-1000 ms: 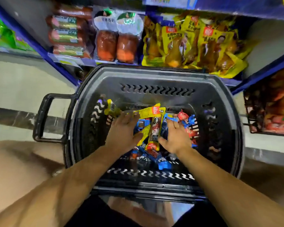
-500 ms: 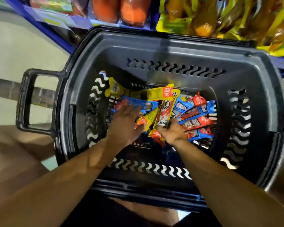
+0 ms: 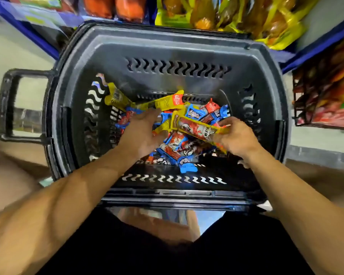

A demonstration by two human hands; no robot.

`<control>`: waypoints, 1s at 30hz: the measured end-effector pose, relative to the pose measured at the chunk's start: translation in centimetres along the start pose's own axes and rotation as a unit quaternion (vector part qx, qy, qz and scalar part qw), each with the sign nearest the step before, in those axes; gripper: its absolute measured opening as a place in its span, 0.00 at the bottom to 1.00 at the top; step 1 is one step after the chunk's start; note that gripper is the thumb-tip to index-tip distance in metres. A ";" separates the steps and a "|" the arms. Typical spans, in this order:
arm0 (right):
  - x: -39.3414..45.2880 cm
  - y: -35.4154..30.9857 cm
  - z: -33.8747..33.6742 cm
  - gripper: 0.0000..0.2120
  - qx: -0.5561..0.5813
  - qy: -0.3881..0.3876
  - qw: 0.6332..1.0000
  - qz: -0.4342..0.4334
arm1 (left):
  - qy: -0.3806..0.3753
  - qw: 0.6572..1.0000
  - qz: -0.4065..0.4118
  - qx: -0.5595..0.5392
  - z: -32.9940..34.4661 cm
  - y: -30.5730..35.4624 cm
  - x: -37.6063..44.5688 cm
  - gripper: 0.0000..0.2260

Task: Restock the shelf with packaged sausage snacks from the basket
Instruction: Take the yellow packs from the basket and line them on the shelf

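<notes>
- Head view: a dark grey plastic basket (image 3: pixel 167 46) fills the centre of the frame; all positions below are given relative to it.
- On the basket floor lies a loose pile of packaged sausage snacks (image 3: pixel 175 149) in blue, red and yellow wrappers.
- Right hand (image 3: pixel 234 138): inside the basket, right of the pile. Its grip is clamped on one end of a yellow-edged snack pack (image 3: pixel 195 129), fingers curled round it; the pack extends to the left, above the pile.
- Left hand (image 3: pixel 143 133): inside the basket, left of the pile, fingers relaxed and spread over the packs. No pack is plainly gripped.
- Two further yellow packs (image 3: pixel 163 103) lie at the far-left part of the pile.
- A loop handle (image 3: pixel 6 104) projects from the basket's left side.
- Beyond the far rim, a blue-edged shelf (image 3: pixel 38 39) carries yellow pouches (image 3: pixel 226 16) and orange-red packs (image 3: pixel 115 6).
- A wire rack (image 3: pixel 324 96) of red-orange packets stands right of the basket.
</notes>
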State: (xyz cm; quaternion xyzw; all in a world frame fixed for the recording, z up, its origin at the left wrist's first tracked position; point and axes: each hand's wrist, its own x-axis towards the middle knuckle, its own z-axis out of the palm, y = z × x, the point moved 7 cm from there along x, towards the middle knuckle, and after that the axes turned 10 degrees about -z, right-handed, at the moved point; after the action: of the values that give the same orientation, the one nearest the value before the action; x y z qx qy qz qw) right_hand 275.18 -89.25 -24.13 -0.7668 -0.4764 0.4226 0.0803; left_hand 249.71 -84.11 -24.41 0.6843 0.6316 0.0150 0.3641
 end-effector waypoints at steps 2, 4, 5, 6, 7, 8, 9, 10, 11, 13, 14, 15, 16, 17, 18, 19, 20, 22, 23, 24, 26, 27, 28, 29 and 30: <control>-0.8 -0.9 -1.7 0.19 0.049 0.029 0.998 -0.037 | 0.004 1.000 0.020 -0.010 -0.6 0.8 -0.2 0.33; -1.4 -2.1 -2.5 0.19 0.145 0.046 0.986 -0.074 | -0.005 0.999 0.030 -0.024 -0.9 1.8 -0.6 0.34; -1.7 -2.8 -2.6 0.19 0.188 0.047 0.977 -0.089 | -0.019 0.999 0.030 -0.030 -0.8 2.3 -1.0 0.34; -1.9 -3.5 -2.6 0.19 0.225 0.045 0.968 -0.102 | -0.041 0.998 0.031 -0.027 -0.5 2.6 -1.5 0.35; -1.9 -4.2 -2.6 0.18 0.254 0.039 0.960 -0.114 | -0.066 0.997 0.035 -0.021 -0.2 2.9 -1.9 0.35; -2.0 -5.0 -2.7 0.15 0.277 0.028 0.952 -0.126 | -0.095 0.995 0.031 -0.020 0.2 2.8 -2.2 0.34; -2.0 -5.9 -2.8 0.14 0.296 0.020 0.945 -0.136 | -0.123 0.992 0.026 -0.025 0.5 2.5 -2.6 0.32; -2.0 -6.5 -2.9 0.12 0.313 0.018 0.939 -0.142 | -0.151 0.988 0.019 -0.036 0.7 2.3 -2.7 0.29; -1.9 -6.9 -2.9 0.12 0.330 0.018 0.933 -0.143 | -0.177 0.982 0.010 -0.057 0.9 2.0 -2.9 0.25; -1.5 -7.3 -2.8 0.12 0.357 0.035 0.923 -0.139 | -0.205 0.972 -0.008 -0.118 1.1 1.5 -3.1 0.17; -1.3 -7.4 -2.6 0.13 0.372 0.044 0.918 -0.132 | -0.206 0.967 -0.018 -0.149 1.1 1.4 -3.1 0.14; -1.1 -7.3 -2.3 0.15 0.398 0.048 0.908 -0.119 | -0.206 0.963 -0.031 -0.174 1.1 1.4 -3.2 0.13; -1.0 -7.2 -1.7 0.14 0.424 0.046 0.899 -0.101 | -0.209 0.957 -0.044 -0.194 1.3 1.3 -3.3 0.13; -1.0 -7.0 -0.8 0.11 0.444 0.035 0.892 -0.082 | -0.215 0.952 -0.057 -0.210 1.4 1.3 -3.5 0.15; -1.1 -6.7 0.3 0.08 0.451 0.013 0.890 -0.068 | -0.221 0.948 -0.066 -0.220 1.7 1.3 -3.7 0.17; -1.3 -6.3 1.6 0.06 0.449 -0.011 0.892 -0.053 | -0.225 0.945 -0.071 -0.226 1.9 1.5 -3.7 0.18; -1.5 -6.0 2.9 0.04 0.443 -0.038 0.895 -0.045 | -0.228 0.941 -0.075 -0.237 2.1 1.7 -3.7 0.19; -2.0 -5.7 5.0 0.03 0.424 -0.069 0.902 -0.044 | -0.235 0.933 -0.076 -0.261 2.7 2.2 -3.4 0.17; -2.1 -5.7 5.7 0.04 0.416 -0.072 0.905 -0.046 | -0.239 0.932 -0.074 -0.264 3.0 2.4 -3.2 0.16; -2.0 -5.5 6.1 0.06 0.412 -0.063 0.908 -0.046 | -0.243 0.931 -0.071 -0.263 3.4 2.6 -3.0 0.16; -1.6 -4.9 6.1 0.09 0.410 -0.030 0.911 -0.045 | -0.257 0.930 -0.070 -0.254 4.0 2.8 -2.4 0.17; -1.4 -4.6 5.8 0.10 0.404 -0.012 0.914 -0.039 | -0.265 0.928 -0.076 -0.250 4.3 2.6 -2.0 0.19; -1.0 -4.0 5.6 0.11 0.397 0.002 0.917 -0.033 | -0.266 0.928 -0.087 -0.245 4.4 2.2 -1.4 0.21; -0.8 -3.4 5.4 0.12 0.392 0.012 0.919 -0.025 | -0.254 0.934 -0.099 -0.230 4.3 1.7 -0.5 0.24; -0.7 -2.8 5.2 0.12 0.392 0.019 0.920 -0.018 | -0.231 0.946 -0.106 -0.203 4.1 1.0 0.6 0.26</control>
State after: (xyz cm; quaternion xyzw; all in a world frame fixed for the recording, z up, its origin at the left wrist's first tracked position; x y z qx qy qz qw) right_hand 269.45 -89.73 -25.54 -0.6734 -0.2848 0.5591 0.3910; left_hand 252.69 -85.46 -27.20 0.5099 0.5828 -0.0544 0.6304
